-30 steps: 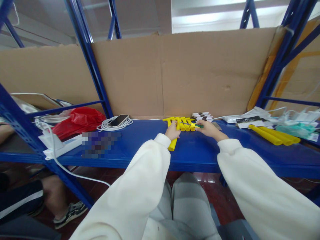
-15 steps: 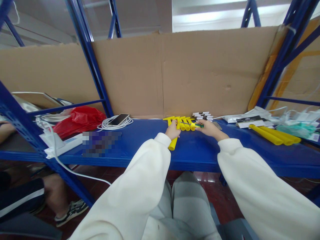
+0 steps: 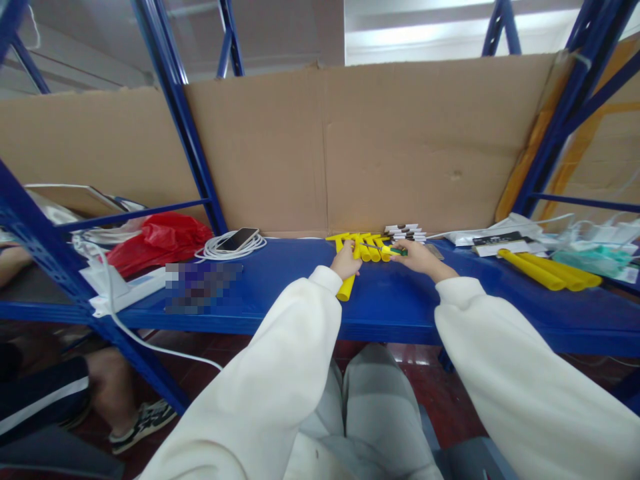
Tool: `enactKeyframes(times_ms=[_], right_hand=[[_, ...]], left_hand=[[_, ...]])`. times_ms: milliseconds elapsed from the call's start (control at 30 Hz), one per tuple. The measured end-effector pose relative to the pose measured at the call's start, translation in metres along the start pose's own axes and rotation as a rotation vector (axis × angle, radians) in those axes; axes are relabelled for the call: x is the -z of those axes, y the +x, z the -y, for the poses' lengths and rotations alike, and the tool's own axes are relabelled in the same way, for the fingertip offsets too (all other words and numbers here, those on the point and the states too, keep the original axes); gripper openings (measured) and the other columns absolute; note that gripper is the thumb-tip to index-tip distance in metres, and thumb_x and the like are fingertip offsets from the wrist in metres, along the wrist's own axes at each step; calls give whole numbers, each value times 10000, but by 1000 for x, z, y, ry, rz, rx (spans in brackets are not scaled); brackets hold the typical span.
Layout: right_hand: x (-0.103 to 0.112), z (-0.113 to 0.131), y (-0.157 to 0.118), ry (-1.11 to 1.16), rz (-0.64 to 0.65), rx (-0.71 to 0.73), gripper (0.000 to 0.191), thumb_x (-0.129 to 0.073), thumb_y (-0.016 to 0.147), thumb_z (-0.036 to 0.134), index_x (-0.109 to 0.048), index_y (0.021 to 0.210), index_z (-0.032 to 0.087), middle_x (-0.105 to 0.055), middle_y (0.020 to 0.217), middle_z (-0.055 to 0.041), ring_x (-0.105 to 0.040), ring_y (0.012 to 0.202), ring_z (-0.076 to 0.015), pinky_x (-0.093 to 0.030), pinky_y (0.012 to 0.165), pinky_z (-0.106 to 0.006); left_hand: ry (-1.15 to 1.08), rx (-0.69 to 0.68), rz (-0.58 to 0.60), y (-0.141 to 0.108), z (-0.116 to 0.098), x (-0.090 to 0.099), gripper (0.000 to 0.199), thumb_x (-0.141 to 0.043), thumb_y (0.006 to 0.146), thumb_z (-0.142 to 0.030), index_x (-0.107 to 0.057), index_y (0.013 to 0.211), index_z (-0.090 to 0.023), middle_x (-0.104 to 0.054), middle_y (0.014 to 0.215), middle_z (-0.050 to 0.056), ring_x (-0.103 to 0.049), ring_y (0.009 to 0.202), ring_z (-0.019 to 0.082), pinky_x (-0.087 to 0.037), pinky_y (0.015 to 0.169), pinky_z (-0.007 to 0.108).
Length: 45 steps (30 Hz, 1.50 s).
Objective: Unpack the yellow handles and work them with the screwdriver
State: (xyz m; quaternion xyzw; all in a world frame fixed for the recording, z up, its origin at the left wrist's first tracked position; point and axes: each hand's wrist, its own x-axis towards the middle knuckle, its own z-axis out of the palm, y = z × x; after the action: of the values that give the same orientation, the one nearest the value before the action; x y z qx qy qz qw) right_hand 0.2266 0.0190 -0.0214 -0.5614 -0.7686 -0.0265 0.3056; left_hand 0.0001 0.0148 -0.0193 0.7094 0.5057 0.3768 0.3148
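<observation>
Over the blue shelf, my left hand (image 3: pixel 345 261) is closed around a yellow tube-like handle (image 3: pixel 347 289), whose lower end sticks out below the fingers. My right hand (image 3: pixel 418 256) grips a screwdriver with a yellow and green handle (image 3: pixel 399 251). Its thin shaft points left at the upper part of the held yellow piece; whether the tip touches is too small to tell. Several more yellow T-shaped pieces (image 3: pixel 373 248) lie side by side just behind and between my hands. Behind them sits a stack of small white and black boxes (image 3: pixel 405 232).
Yellow tubes (image 3: pixel 545 270) rest at the right, near a black and white box (image 3: pixel 500 243). At the left are a phone (image 3: pixel 240 239) on a coiled white cable, a red bag (image 3: pixel 160 241) and a white power strip (image 3: pixel 135 291). Cardboard (image 3: pixel 400 147) walls the back. Another person's leg (image 3: pixel 107 383) shows lower left.
</observation>
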Motion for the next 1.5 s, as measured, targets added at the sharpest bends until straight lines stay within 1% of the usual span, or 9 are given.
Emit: enactKeyframes(times_ms=[300, 600, 700, 900, 1033, 1167, 1300, 1400, 1500], right_hand=[[-3, -4, 1, 2, -29, 39, 186, -705, 820, 238, -723, 1000, 194, -779, 1023, -94, -727, 947, -259, -563, 879, -379], [-1, -1, 0, -68, -25, 32, 221, -680, 825, 234, -704, 1040, 188, -768, 1080, -103, -713, 988, -264, -540, 891, -372], [1, 2, 0, -131, -42, 32, 236, -673, 809, 228, -690, 1040, 184, -762, 1064, -109, -707, 954, -265, -527, 840, -350], [11, 20, -7, -310, -65, 34, 196, -591, 818, 218, -654, 1002, 193, -746, 908, -98, -683, 811, -254, -446, 700, -301], [14, 32, -11, -443, -43, -25, 272, -585, 841, 258, -639, 1095, 175, -750, 933, -131, -696, 847, -283, -433, 693, -310], [15, 39, -12, -520, -37, -84, 394, -575, 889, 400, -621, 1204, 167, -758, 973, -158, -711, 913, -316, -455, 707, -327], [17, 43, -12, -557, -18, -148, 430, -561, 907, 489, -655, 1171, 164, -760, 990, -174, -714, 973, -334, -478, 738, -339], [19, 43, -11, -548, 2, -142, 389, -559, 912, 452, -671, 1141, 158, -761, 1013, -173, -713, 985, -320, -487, 756, -332], [19, 38, -11, -506, 15, -58, 360, -566, 896, 340, -656, 1180, 139, -747, 1105, -175, -702, 1013, -303, -490, 797, -326]], left_hand=[[51, 1, 6, 2, 2, -1, 530, -576, 868, -50, -462, 1370, -175, -609, 1356, 141, -655, 563, 77, -555, 524, 201], [85, 11, 17, -1, -1, 0, 530, -561, 881, -68, -453, 1388, -181, -623, 1357, 137, -691, 603, 97, -575, 580, 209], [87, 3, 16, -1, -1, 0, 546, -568, 873, -64, -454, 1394, -180, -632, 1349, 137, -698, 613, 104, -578, 595, 215], [102, -32, 15, -3, -2, 0, 523, -580, 862, -57, -488, 1365, -165, -598, 1393, 160, -676, 554, 92, -581, 581, 241], [106, -42, 0, -4, -3, -1, 513, -599, 853, -61, -510, 1346, -173, -580, 1417, 158, -681, 564, 91, -588, 594, 244], [95, -37, 4, -4, -1, -1, 522, -597, 847, -64, -503, 1347, -182, -592, 1411, 153, -691, 586, 102, -589, 595, 244], [85, -29, 4, -4, -1, -1, 540, -608, 839, -68, -493, 1353, -187, -608, 1392, 154, -700, 604, 115, -594, 611, 249], [86, -17, 8, -4, -1, 0, 531, -602, 852, -78, -482, 1359, -186, -639, 1343, 145, -700, 606, 118, -587, 611, 238], [89, 12, 11, -5, -3, 1, 527, -594, 871, -91, -467, 1375, -177, -680, 1257, 136, -703, 613, 125, -583, 621, 231]])
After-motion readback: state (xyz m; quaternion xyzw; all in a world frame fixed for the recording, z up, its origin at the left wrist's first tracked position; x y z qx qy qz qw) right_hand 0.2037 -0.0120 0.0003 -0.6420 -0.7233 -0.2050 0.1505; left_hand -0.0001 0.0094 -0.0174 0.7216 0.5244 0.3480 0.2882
